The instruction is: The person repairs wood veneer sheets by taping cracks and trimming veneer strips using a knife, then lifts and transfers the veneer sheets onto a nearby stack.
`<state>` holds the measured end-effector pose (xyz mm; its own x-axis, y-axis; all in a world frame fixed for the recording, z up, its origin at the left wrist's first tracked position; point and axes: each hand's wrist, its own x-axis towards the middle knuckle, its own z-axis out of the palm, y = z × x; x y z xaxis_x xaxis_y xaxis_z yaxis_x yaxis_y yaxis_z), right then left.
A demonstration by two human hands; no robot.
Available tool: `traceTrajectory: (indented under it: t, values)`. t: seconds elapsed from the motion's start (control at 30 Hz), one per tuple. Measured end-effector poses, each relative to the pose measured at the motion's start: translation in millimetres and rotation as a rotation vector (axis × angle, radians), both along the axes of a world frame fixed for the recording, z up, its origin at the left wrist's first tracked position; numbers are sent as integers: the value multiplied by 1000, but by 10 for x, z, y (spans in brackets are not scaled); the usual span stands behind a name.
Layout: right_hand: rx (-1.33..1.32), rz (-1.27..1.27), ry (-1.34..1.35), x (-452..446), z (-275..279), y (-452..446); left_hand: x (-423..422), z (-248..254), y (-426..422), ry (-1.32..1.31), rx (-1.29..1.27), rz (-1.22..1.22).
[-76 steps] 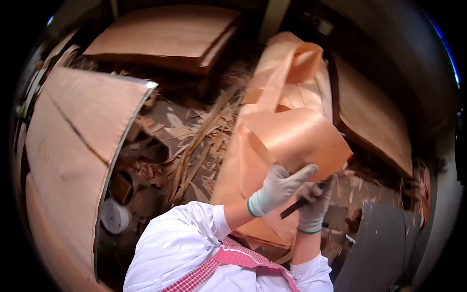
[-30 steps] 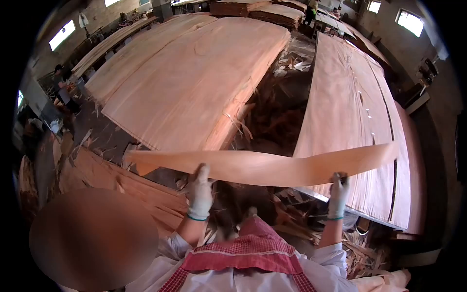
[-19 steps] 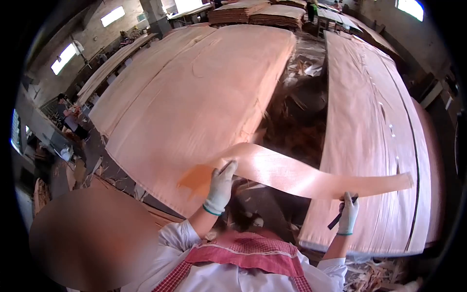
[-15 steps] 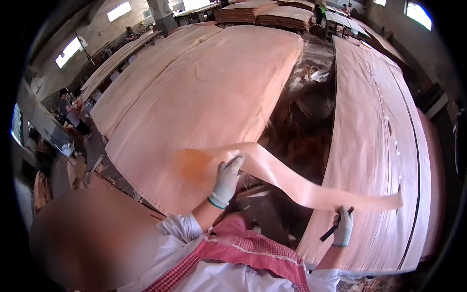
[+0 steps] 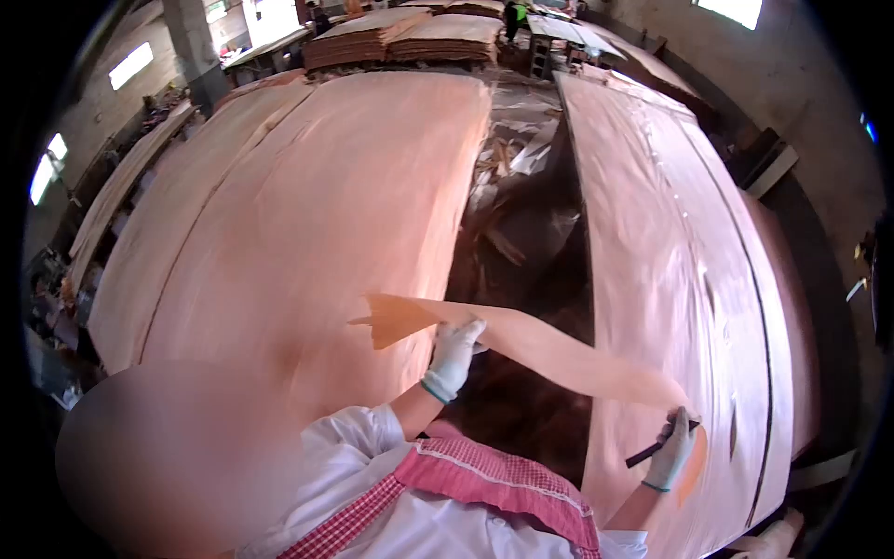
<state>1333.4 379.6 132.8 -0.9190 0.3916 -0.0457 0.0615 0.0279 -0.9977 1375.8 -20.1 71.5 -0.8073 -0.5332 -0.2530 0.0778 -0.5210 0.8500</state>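
Note:
A long, thin strip of wood veneer [image 5: 559,352] spans the gap between two veneer stacks. Near its ragged left end, my left hand [image 5: 454,354], in a white glove, grips it from below. My right hand [image 5: 672,452], also gloved, is closed at the strip's other end, and a short piece hangs down past the wrist. A dark, narrow tool [image 5: 641,456] is also held in that hand; its exact kind I cannot make out. Beneath the right hand lies the right veneer stack [image 5: 643,279]; the left veneer stack [image 5: 345,205] is beside my left hand.
Between the stacks runs a dark gap with veneer scraps [image 5: 507,244] in it. More piled veneer sheets [image 5: 442,39] stand at the back. A person in green [image 5: 512,17] is far off. A blurred round patch covers the lower left.
The view has turned right. My right hand has closed on the strip's right end, which now bends down past the wrist. My left hand still holds the strip near its ragged end.

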Motion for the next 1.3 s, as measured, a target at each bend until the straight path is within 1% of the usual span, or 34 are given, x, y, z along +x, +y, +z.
traceTrajectory:
  t: [0.03, 0.07, 0.1, 0.13, 0.23, 0.27, 0.37, 0.4, 0.43, 0.5, 0.57, 0.6, 0.63, 0.7, 0.73, 0.8, 0.87, 0.9, 0.97, 1.0, 1.03, 1.1, 1.13, 1.17, 1.2, 1.23, 1.27, 1.3]
  values:
    - [21, -5, 42, -270, 133, -279, -206, 217, -161, 6, 11, -8]
    - [-46, -19, 8, -475, 259, -577, -458, 253, -340, 0, 3, 18]
    - [-74, 52, -15, -772, 10, -593, -719, 286, -527, -14, -16, 40]
    - [-40, 44, -28, -957, 3, -776, -995, 331, -695, -18, -38, 96]
    - [24, 20, -70, -1404, -142, -1035, -1599, 406, -1092, 114, -102, 83]
    - [39, 12, -87, -1597, -202, -1099, -1792, 429, -1172, 113, -119, 89]
    - [-5, -41, -30, -2301, -218, -1355, -2516, 379, -1298, 133, -180, 100]
    - [-2, -49, 45, -2556, -182, -1435, -2745, 441, -1296, 98, -134, 71]
    - [-40, -98, 70, -2875, -239, -1456, -3037, 445, -1323, 121, -131, 13]
    - [-121, -197, 138, -3521, -370, -1445, -3599, 299, -1422, 113, -107, -76]
    - [-201, -314, 245, -4136, -245, -1713, -4225, 269, -1515, 77, -93, -51]
    - [-212, -374, 253, -4456, -355, -1750, -4526, 241, -1615, 67, -76, -71]
    - [-286, -392, 246, -4739, -358, -1868, -4790, 226, -1728, 42, -55, -87]
    - [-245, -419, 270, -5247, -353, -2108, -5308, 239, -1950, -1, -79, -49]
    - [-257, -419, 270, -5486, -292, -2262, -5530, 381, -2053, 5, -127, -38]
    - [-290, -414, 233, -5925, -205, -2502, -6009, 423, -2293, 42, -142, -42]
    - [-256, -425, 310, -6369, -168, -2699, -6543, 409, -2454, 40, -140, -27]
    - [-238, -442, 330, -6511, -99, -2774, -6796, 364, -2476, 25, -130, -45]
    - [-214, -503, 324, -6881, -134, -2831, -7393, 232, -2617, -21, -129, -85]
    - [-204, -543, 308, -6993, -193, -2874, -7716, 133, -2691, 19, -124, -123]
    - [-210, -554, 300, -7114, -267, -2927, -8023, 242, -2703, -22, -198, -170]
    - [-198, -641, 326, -7382, -340, -2852, -8840, 134, -2777, -20, -205, -307]
    - [-104, -675, 276, -7442, -436, -2817, -9232, 199, -2774, 35, -186, -453]
    - [-96, -779, 272, -7412, -452, -2801, -9535, 386, -2711, 159, -125, -577]
    - [-112, -806, 284, -7582, -468, -2806, -9744, 711, -2594, 161, -135, -635]
    - [-92, -809, 267, -7669, -426, -2785, -10092, 781, -2541, 271, -412, -599]
    - [-74, -826, 238, -7728, -335, -2798, -10367, 995, -2411, 230, -360, -630]
    - [-98, -858, 264, -7779, -220, -2854, -10666, 1208, -2275, 188, -309, -659]
